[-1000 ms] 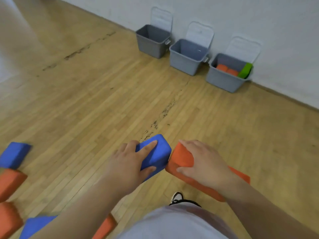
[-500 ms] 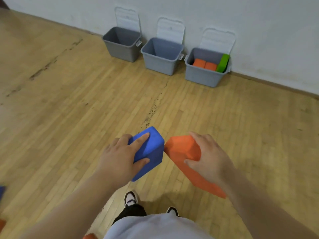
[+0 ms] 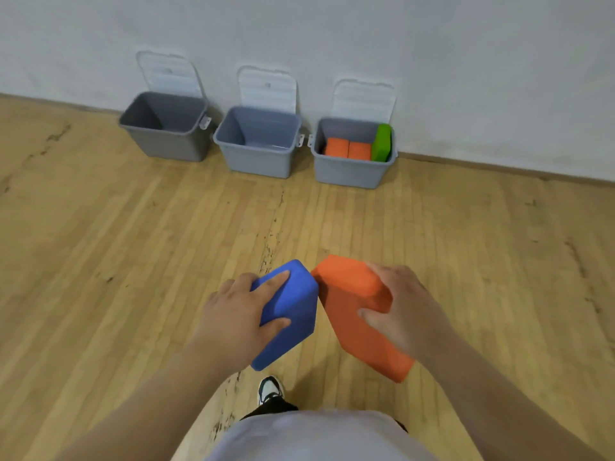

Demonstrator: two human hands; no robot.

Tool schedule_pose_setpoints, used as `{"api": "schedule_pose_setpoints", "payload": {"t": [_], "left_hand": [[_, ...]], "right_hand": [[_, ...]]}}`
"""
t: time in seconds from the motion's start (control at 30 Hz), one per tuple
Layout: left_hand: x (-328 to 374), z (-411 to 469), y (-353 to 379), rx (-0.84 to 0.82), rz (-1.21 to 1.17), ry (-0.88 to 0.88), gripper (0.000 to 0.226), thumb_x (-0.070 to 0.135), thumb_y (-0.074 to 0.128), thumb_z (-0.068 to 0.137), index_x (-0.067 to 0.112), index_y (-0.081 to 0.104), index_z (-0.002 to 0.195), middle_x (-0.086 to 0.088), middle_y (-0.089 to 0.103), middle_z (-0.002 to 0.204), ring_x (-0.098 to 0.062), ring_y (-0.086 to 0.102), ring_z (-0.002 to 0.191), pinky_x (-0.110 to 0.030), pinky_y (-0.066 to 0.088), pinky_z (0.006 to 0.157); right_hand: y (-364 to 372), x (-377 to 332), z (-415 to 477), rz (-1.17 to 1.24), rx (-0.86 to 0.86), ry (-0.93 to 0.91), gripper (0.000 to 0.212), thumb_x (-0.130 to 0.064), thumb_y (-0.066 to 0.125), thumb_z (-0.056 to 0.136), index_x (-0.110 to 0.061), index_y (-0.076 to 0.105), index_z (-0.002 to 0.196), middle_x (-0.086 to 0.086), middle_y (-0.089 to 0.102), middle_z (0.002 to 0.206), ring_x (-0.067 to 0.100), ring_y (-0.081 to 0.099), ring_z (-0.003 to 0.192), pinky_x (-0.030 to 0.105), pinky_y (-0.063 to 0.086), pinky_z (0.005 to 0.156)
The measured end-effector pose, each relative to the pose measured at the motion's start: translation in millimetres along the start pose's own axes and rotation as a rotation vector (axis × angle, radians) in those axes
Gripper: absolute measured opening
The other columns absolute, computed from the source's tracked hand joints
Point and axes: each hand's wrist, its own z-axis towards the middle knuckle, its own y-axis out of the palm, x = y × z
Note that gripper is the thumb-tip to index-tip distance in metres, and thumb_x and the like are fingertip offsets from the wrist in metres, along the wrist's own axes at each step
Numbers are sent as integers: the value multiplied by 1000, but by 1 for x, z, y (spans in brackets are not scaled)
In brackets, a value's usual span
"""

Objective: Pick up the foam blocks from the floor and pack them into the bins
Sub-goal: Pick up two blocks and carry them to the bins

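Grey plastic, far row along the white wall (image 3: 466, 61), left to right: left bin (image 3: 169, 144), darker grey; middle bin (image 3: 256, 159), lighter grey; right bin (image 3: 349, 171), holding two orange blocks (image 3: 347, 149) side by side and a green block (image 3: 382, 143) standing on edge at its right wall. All three lids (image 3: 266, 88) are raised against the wall.

Near row, above the wooden floor (image 3: 133, 244), left to right: left hand (image 3: 233, 314), fingers curled over a blue block (image 3: 293, 314), gripping it in the air; orange block (image 3: 352, 294), tilted, just beside the blue one, contact at the upper corners not discernible; right hand (image 3: 406, 311), gripping the orange block from its right side, thumb across its near face.

Bottom edge: one shoe (image 3: 270, 389) on the floor between the forearms; pale shirt (image 3: 316, 437).
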Motion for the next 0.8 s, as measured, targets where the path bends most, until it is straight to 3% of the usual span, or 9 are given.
{"api": "schedule_pose_setpoints", "payload": {"t": [0.33, 0.57, 0.8], "left_hand": [[-47, 162, -51, -2, -28, 109, 76, 71, 44, 93, 50, 10, 158, 11, 41, 139, -13, 44, 125, -30, 39, 104], [-26, 301, -58, -13, -43, 69, 77, 70, 46, 93, 50, 12, 158, 12, 43, 139, -12, 45, 122, -31, 41, 103], [20, 446, -89, 13, -65, -5, 77, 68, 49, 93, 49, 13, 158, 10, 44, 137, -14, 45, 122, -33, 41, 104]], "right_hand": [[-22, -23, 127, 68, 92, 42, 83, -51, 77, 81, -46, 33, 151, -20, 39, 134, 7, 50, 116, 32, 48, 99], [-55, 27, 264, 119, 91, 29, 83, -47, 78, 81, -44, 34, 152, -16, 41, 132, 8, 51, 116, 29, 47, 97], [-134, 70, 420, 133, 35, 14, 89, -43, 81, 79, -42, 32, 154, -8, 41, 137, 13, 49, 121, 33, 44, 101]]}}
